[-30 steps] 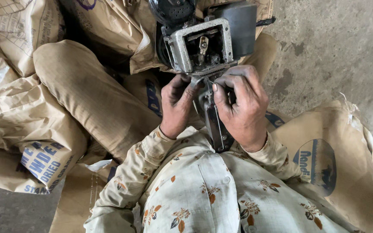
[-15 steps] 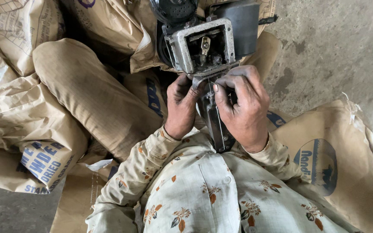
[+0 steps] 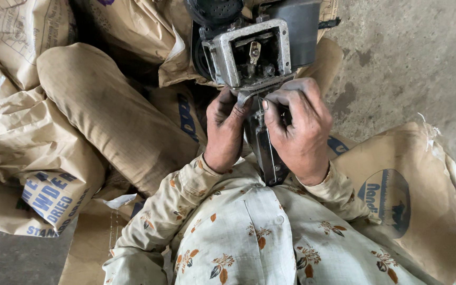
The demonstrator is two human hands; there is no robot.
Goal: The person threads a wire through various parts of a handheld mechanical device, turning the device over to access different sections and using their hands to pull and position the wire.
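A grey metal machine housing with an open square front stands just above my hands, and a dark metal bar runs down from it toward my body. My left hand and my right hand meet under the housing's lower edge. Both pinch a small bent metal piece with grimy fingertips. My sleeves are pale cloth with a leaf print.
Brown paper sacks lie piled at the left and under me, another sack with a blue round print at the right. My bent leg in tan trousers lies left of the hands. Bare stained concrete floor shows at the upper right.
My hands stay at the same spot under the housing. The fingertips shift slightly on the small metal piece; nothing else moves.
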